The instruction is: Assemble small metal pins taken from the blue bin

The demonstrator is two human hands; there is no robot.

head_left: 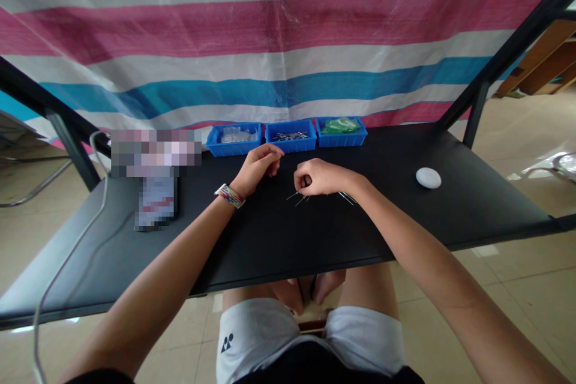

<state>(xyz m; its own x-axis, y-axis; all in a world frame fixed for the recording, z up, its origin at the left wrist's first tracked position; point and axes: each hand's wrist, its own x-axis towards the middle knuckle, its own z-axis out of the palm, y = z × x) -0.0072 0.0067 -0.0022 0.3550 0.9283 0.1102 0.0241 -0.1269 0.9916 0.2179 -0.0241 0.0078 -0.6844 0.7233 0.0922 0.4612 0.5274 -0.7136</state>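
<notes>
My right hand (323, 177) is low over the black table, thumb and fingertips pinched together at the end of a thin metal rod (292, 196). Several similar metal rods (347, 198) lie loose beneath and beside this hand, partly hidden by it. To its left, my left hand (257, 169) hovers with curled fingers, thumb against the forefinger; whatever is between them, if anything, is hidden. Behind the hands, a blue bin (291, 146) contains many thin metal pieces. The blue bin (234, 149) on the left holds clear plastic pieces, and the right blue bin (342, 141) holds green ones.
A white oval object (428, 178) rests on the table (477, 192) at right. On the left are a blurred-out item (156, 201) and a pale cable (74, 252) running over the table edge. A striped plastic sheet (279, 24) hangs behind, between black frame posts (468, 99).
</notes>
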